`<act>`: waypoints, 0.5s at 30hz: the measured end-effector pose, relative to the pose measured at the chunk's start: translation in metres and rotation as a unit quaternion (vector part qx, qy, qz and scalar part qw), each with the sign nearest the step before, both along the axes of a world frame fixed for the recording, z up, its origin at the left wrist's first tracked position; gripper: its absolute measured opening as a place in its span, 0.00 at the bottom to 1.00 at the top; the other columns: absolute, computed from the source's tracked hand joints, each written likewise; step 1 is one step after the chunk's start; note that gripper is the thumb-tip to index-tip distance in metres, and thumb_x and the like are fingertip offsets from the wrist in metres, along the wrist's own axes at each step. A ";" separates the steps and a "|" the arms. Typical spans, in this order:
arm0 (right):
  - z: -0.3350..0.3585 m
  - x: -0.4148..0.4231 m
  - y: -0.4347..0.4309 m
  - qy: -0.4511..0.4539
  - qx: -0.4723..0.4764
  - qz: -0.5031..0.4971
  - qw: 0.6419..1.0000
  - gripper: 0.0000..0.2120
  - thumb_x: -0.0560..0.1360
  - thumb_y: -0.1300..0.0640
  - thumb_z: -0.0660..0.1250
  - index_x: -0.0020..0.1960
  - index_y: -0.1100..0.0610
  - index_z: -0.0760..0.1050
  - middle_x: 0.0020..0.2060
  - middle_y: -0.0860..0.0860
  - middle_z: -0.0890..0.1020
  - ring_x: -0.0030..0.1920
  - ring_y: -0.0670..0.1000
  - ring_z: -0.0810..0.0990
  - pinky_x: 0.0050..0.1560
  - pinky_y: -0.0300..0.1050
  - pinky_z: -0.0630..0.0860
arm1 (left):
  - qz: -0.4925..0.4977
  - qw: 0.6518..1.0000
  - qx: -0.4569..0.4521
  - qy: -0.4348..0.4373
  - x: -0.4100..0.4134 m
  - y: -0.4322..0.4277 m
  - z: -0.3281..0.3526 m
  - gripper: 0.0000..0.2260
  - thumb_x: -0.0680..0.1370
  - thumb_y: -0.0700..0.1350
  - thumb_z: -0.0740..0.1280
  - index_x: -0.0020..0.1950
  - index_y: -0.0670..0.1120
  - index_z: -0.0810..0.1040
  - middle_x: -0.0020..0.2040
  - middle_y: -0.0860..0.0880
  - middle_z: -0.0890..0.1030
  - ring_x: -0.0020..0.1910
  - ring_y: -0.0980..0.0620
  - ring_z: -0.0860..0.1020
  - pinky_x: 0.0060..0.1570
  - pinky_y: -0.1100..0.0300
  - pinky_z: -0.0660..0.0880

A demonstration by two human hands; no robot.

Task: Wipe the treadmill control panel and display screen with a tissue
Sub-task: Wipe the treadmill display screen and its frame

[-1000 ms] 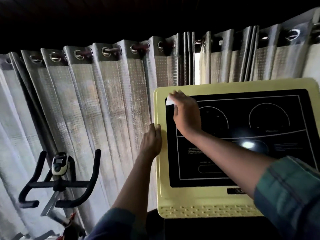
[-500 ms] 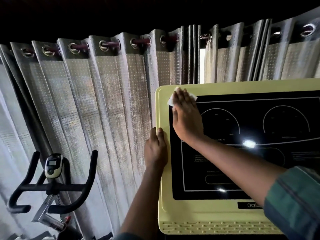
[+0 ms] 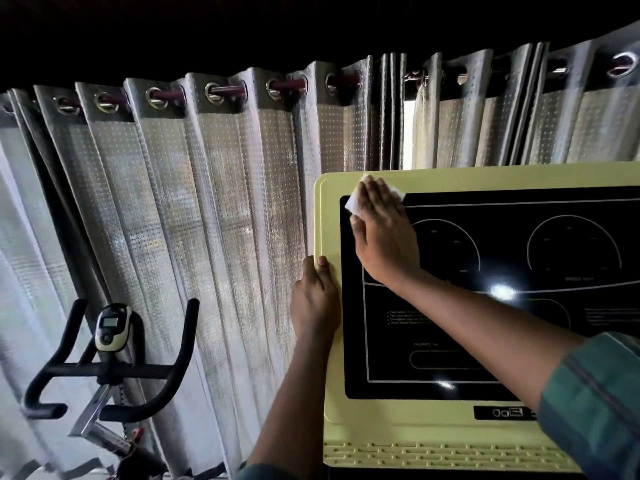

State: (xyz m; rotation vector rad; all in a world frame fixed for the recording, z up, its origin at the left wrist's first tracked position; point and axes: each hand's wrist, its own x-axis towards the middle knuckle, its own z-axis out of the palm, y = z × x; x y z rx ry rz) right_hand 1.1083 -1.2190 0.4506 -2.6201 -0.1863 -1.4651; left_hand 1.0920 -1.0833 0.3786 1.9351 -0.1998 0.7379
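Observation:
The treadmill control panel point(image 3: 408, 424) is a pale yellow-green frame around a glossy black display screen point(image 3: 519, 334) with white dial outlines. My right hand point(image 3: 384, 237) lies flat at the screen's top left corner, pressing a white tissue point(image 3: 353, 201) under its fingers; the tissue overlaps the frame's upper edge. My left hand point(image 3: 315, 299) grips the panel's left edge, thumb on the front face.
Grey eyelet curtains point(image 3: 207, 220) hang close behind and to the left of the panel, with a bright gap point(image 3: 408, 133) above it. An exercise bike's black handlebars point(image 3: 107, 368) and small console point(image 3: 112, 327) stand at the lower left.
My right hand with the tissue has slid up from the screen's left edge onto the top left corner and frame. The left hand keeps its hold on the side.

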 end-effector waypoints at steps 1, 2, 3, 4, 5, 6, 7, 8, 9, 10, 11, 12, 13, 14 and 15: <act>-0.002 -0.001 0.002 0.013 -0.032 0.026 0.999 0.28 0.83 0.49 0.52 0.80 0.60 0.56 0.80 0.55 0.57 0.81 0.53 0.54 0.80 0.52 0.51 | -0.001 1.000 0.000 0.001 0.001 0.000 0.000 0.18 0.84 0.58 0.49 0.56 0.48 0.71 0.41 0.37 0.81 0.41 0.35 0.78 0.36 0.47 0.73; -0.005 -0.003 0.001 0.027 -0.087 0.059 0.994 0.28 0.84 0.48 0.52 0.80 0.60 0.56 0.80 0.55 0.57 0.81 0.53 0.53 0.80 0.52 0.51 | -0.003 1.000 -0.001 0.002 0.000 0.000 -0.001 0.17 0.84 0.58 0.49 0.55 0.48 0.71 0.42 0.37 0.81 0.41 0.34 0.78 0.35 0.48 0.72; -0.006 -0.005 -0.003 0.038 -0.137 0.082 0.986 0.28 0.84 0.48 0.51 0.80 0.59 0.56 0.80 0.54 0.56 0.81 0.52 0.52 0.80 0.52 0.51 | -0.006 1.000 -0.002 0.003 0.000 0.000 -0.001 0.17 0.84 0.57 0.49 0.55 0.48 0.71 0.42 0.37 0.81 0.42 0.34 0.78 0.35 0.48 0.71; -0.004 -0.005 -0.007 0.037 -0.158 0.088 0.983 0.27 0.85 0.48 0.50 0.81 0.58 0.56 0.80 0.54 0.57 0.81 0.51 0.53 0.80 0.51 0.52 | -0.006 1.000 -0.002 0.004 -0.001 0.000 0.000 0.17 0.84 0.57 0.49 0.55 0.48 0.71 0.42 0.37 0.81 0.42 0.34 0.78 0.35 0.49 0.70; -0.001 -0.004 -0.011 0.026 -0.144 0.073 0.987 0.26 0.85 0.49 0.50 0.81 0.58 0.56 0.80 0.53 0.57 0.81 0.50 0.53 0.80 0.50 0.53 | -0.004 1.000 -0.002 0.004 -0.001 0.000 0.000 0.17 0.84 0.57 0.49 0.54 0.48 0.71 0.42 0.38 0.81 0.42 0.35 0.78 0.35 0.50 0.69; 0.001 -0.004 -0.012 0.016 -0.106 0.044 0.993 0.26 0.85 0.49 0.49 0.80 0.58 0.56 0.80 0.53 0.57 0.80 0.50 0.53 0.80 0.50 0.53 | -0.002 1.000 -0.003 0.005 -0.002 0.000 0.000 0.17 0.84 0.57 0.49 0.54 0.48 0.71 0.42 0.38 0.81 0.41 0.35 0.78 0.35 0.50 0.68; 0.002 -0.004 -0.011 0.013 -0.068 0.017 0.997 0.26 0.85 0.49 0.49 0.80 0.59 0.56 0.80 0.54 0.57 0.81 0.51 0.53 0.80 0.51 0.52 | -0.003 1.000 -0.005 0.005 -0.002 0.000 0.001 0.17 0.84 0.57 0.50 0.53 0.47 0.71 0.42 0.38 0.81 0.41 0.35 0.78 0.35 0.50 0.68; 0.001 -0.005 -0.007 0.015 -0.055 0.009 0.998 0.27 0.85 0.49 0.50 0.80 0.59 0.55 0.80 0.54 0.57 0.81 0.51 0.53 0.80 0.50 0.51 | -0.004 1.000 -0.007 0.004 -0.002 0.000 0.001 0.17 0.84 0.57 0.50 0.53 0.48 0.71 0.41 0.38 0.80 0.41 0.35 0.77 0.34 0.50 0.68; -0.001 -0.005 -0.003 0.024 -0.070 0.025 0.997 0.27 0.85 0.49 0.50 0.81 0.59 0.55 0.80 0.54 0.56 0.81 0.51 0.52 0.80 0.50 0.51 | -0.005 1.000 -0.008 0.003 -0.002 0.000 0.001 0.16 0.84 0.57 0.50 0.52 0.48 0.71 0.41 0.39 0.80 0.40 0.35 0.77 0.34 0.50 0.69; -0.004 -0.005 -0.002 0.034 -0.104 0.049 0.993 0.27 0.84 0.49 0.50 0.81 0.59 0.55 0.80 0.54 0.56 0.81 0.51 0.52 0.81 0.49 0.50 | -0.006 1.000 -0.010 0.001 -0.002 0.000 0.001 0.17 0.84 0.57 0.49 0.52 0.48 0.71 0.40 0.39 0.80 0.40 0.35 0.77 0.35 0.49 0.71; -0.006 -0.006 -0.004 0.041 -0.135 0.068 0.988 0.27 0.85 0.49 0.50 0.81 0.58 0.55 0.80 0.53 0.56 0.81 0.50 0.52 0.80 0.48 0.50 | -0.006 1.000 -0.009 -0.001 -0.002 0.000 0.000 0.17 0.84 0.58 0.49 0.52 0.49 0.71 0.40 0.39 0.80 0.40 0.35 0.78 0.35 0.48 0.73; -0.004 -0.006 -0.007 0.038 -0.148 0.074 0.985 0.26 0.85 0.49 0.50 0.81 0.58 0.55 0.80 0.53 0.56 0.81 0.50 0.52 0.80 0.48 0.50 | -0.004 1.000 -0.007 -0.003 -0.002 0.000 0.000 0.18 0.83 0.59 0.48 0.52 0.49 0.71 0.40 0.39 0.80 0.39 0.35 0.78 0.36 0.47 0.74; -0.002 -0.005 -0.011 0.028 -0.137 0.064 0.988 0.26 0.85 0.50 0.50 0.81 0.57 0.55 0.80 0.52 0.56 0.81 0.50 0.53 0.80 0.49 0.51 | -0.001 1.000 -0.006 -0.003 -0.001 0.000 -0.001 0.18 0.83 0.59 0.48 0.52 0.49 0.70 0.40 0.39 0.80 0.40 0.35 0.78 0.37 0.46 0.75; 0.000 -0.004 -0.014 0.019 -0.105 0.043 0.993 0.26 0.85 0.50 0.50 0.80 0.58 0.56 0.80 0.53 0.57 0.80 0.50 0.53 0.80 0.50 0.53 | 0.002 1.000 -0.006 -0.001 -0.001 0.000 -0.001 0.18 0.83 0.59 0.48 0.53 0.49 0.71 0.40 0.38 0.80 0.40 0.35 0.78 0.36 0.46 0.74; 0.001 -0.004 -0.013 0.016 -0.068 0.026 0.997 0.26 0.85 0.51 0.51 0.80 0.58 0.56 0.80 0.53 0.57 0.81 0.50 0.53 0.80 0.51 0.53 | 0.003 1.000 -0.005 0.000 -0.001 0.000 -0.001 0.18 0.83 0.59 0.49 0.53 0.49 0.71 0.41 0.38 0.80 0.40 0.35 0.78 0.36 0.47 0.73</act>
